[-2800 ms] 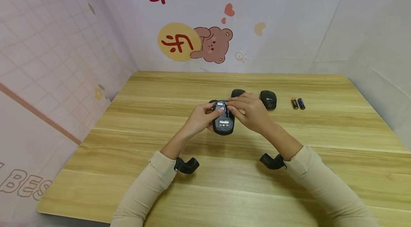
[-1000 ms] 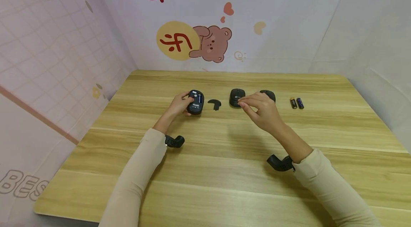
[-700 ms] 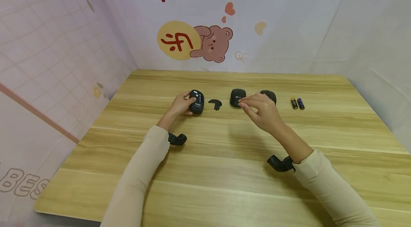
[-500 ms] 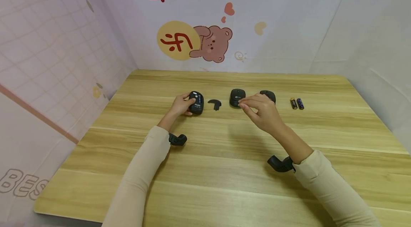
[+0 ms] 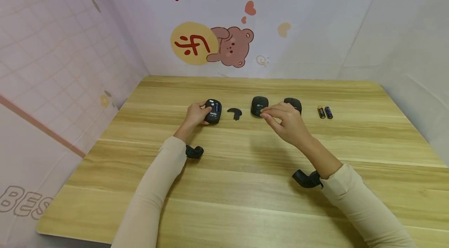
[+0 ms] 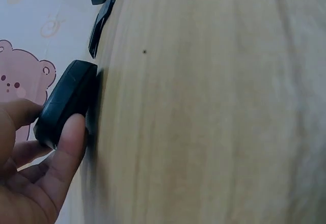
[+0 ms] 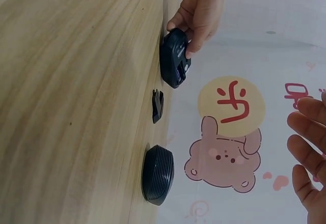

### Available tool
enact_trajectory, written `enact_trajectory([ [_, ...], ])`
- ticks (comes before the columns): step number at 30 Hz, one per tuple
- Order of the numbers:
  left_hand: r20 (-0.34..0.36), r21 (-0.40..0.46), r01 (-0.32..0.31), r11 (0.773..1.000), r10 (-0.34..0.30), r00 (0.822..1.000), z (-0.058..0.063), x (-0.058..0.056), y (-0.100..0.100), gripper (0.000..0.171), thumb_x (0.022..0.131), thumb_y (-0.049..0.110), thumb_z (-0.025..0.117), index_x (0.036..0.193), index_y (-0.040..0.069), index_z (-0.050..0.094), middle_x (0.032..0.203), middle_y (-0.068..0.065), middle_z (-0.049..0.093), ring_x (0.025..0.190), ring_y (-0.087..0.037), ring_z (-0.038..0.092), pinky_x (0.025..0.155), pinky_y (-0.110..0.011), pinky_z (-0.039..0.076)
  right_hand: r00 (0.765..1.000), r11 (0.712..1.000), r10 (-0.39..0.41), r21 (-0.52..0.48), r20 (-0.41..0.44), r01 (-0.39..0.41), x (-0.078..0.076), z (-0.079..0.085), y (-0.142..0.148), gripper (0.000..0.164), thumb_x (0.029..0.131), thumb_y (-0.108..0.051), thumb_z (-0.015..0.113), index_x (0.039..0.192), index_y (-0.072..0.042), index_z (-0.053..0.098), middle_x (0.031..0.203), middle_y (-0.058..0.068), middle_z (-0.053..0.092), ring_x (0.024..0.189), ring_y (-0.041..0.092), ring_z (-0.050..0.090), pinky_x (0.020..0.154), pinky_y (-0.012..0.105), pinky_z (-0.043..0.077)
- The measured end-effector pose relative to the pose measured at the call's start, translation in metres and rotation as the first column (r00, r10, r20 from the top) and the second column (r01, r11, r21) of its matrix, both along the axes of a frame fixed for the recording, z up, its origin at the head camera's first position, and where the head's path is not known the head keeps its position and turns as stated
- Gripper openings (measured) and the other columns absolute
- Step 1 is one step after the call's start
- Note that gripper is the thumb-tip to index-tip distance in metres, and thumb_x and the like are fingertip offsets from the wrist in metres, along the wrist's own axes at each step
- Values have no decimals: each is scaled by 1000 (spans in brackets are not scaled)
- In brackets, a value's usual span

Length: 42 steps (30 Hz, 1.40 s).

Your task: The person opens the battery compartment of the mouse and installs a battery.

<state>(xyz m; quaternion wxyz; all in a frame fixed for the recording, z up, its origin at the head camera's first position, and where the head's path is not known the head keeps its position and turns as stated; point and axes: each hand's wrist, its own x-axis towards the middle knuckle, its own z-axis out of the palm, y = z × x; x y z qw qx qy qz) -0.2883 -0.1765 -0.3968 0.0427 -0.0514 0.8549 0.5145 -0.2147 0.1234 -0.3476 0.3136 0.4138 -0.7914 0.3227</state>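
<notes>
In the head view, my left hand [image 5: 195, 116] grips a black computer mouse [image 5: 213, 118] at its left side, underside toward me, thumb on the base. The mouse's battery slot is uncovered and a dark blue battery [image 5: 217, 107] lies in it. A curved black battery cover [image 5: 235, 113] rests on the table just right of this mouse. My right hand [image 5: 289, 123] hovers farther right, fingers loosely bent and nothing visible in them. Its fingertips overlap a second black mouse [image 5: 259, 102] in this view. The right wrist view shows these fingers [image 7: 308, 142] relaxed and apart.
A third black mouse [image 5: 293, 104], partly hidden behind my right hand, stands on the wooden table [image 5: 245, 193]. Two loose batteries [image 5: 324, 112] lie side by side to its right. A printed cloth wall [image 5: 308, 45] closes off the table's back.
Earlier both hands were at the mouse in the middle. The left hand has carried it left, and the right hand has come away to the right. Over the last second, the mouse only tilts slightly.
</notes>
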Motion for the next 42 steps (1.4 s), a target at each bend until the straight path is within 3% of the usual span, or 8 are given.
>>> enact_trajectory([
  [12,57,-78,-46,996,51,997,-4,-1,-2,47,96,24,53,139,3,47,135,-20,49,67,-20,64,50,-23,56,1000,1000,-9,-8,22,9,-1,-3,1,7,82,-2,69,86,1,74,89,13,71,82,29,63,76,46,49],
  [20,43,-114,-31,993,36,998,-8,-2,-2,47,98,24,52,139,1,46,132,-21,51,51,-12,59,49,-22,55,997,999,-47,-11,60,47,-3,-3,3,9,82,2,69,89,1,74,88,13,71,81,28,63,75,44,50],
  [27,61,-107,-41,993,48,997,-7,-1,-2,53,99,28,49,140,-4,40,137,-24,46,51,-10,58,49,-20,55,983,994,-111,26,146,109,-2,-3,6,16,85,-1,67,100,-1,72,93,11,70,82,26,60,67,42,49],
  [31,55,-110,-45,993,51,997,-5,0,-1,54,99,28,48,140,-6,39,135,-26,46,55,-13,61,52,-22,56,978,992,-122,46,170,116,-4,-6,7,16,86,-3,67,102,-1,72,96,12,70,82,27,60,82,49,49],
  [33,10,-158,-68,985,70,997,-4,1,-1,52,99,27,48,137,-8,43,131,-26,50,61,-17,63,56,-25,57,975,991,-133,54,179,125,-5,-7,7,16,87,-4,66,102,-1,71,96,12,70,83,27,61,86,51,48],
  [36,-93,-239,-152,959,133,987,-1,4,-2,43,97,23,47,117,-13,56,115,-27,57,75,-25,59,68,-32,54,960,987,-161,68,230,149,-9,-7,9,17,89,-7,65,105,-1,71,100,13,69,84,26,60,78,47,51],
  [38,-162,-291,-217,932,176,971,2,6,-2,42,95,22,48,114,-14,57,111,-27,54,90,-32,54,78,-37,50,938,983,-181,83,295,164,-12,-6,10,21,92,-12,62,109,-2,69,104,13,68,86,26,60,71,44,51],
  [42,-219,-279,-263,924,205,954,11,5,3,52,94,22,49,133,-12,43,125,-27,39,115,-36,40,95,-45,42,862,974,-222,146,456,174,-22,-2,11,32,96,-19,57,123,-2,60,117,15,62,92,29,61,70,44,53],
])
